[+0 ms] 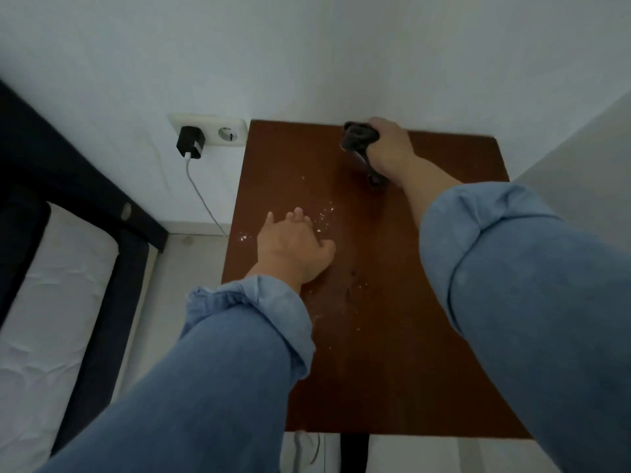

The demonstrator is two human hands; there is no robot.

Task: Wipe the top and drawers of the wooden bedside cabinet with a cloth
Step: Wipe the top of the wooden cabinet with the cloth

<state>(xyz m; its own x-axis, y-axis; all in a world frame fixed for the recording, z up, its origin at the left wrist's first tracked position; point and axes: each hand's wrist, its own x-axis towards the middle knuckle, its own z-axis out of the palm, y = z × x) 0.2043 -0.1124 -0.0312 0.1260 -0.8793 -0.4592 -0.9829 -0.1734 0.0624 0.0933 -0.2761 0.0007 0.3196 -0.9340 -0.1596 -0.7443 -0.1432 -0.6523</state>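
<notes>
A: White walls close off the far side and the right. Against them stands the wooden bedside cabinet (375, 336), its brown top running lengthwise from near to far. No drawers show from up here.

B: And to the left?

A: A bed (51, 302) with a dark frame and pale mattress. Beyond it, a wall socket (208, 129) holds a black charger (190, 142), whose white cable (201, 196) drops toward the floor.

B: The hands?

A: Both sleeves are blue denim. The right hand (389, 150) is at the far edge, fingers curled round a dark object (358, 136). It may be the cloth bunched up, but in this dim light I cannot tell. It lies roughly near to far, its broader end toward the wall. The left hand (293, 247) rests flat near the cabinet's left edge, fingers loosely spread and holding nothing.

B: Smallest things?

A: White crumbs (326, 213) scattered just right of the left hand, with a few more specks nearer.

B: What could go wrong?

A: My guess is that a sweep toward the left edge would push the crumbs onto the floor, or down beside the cable. The resting left hand could also shelter a patch from the wipe.
</notes>
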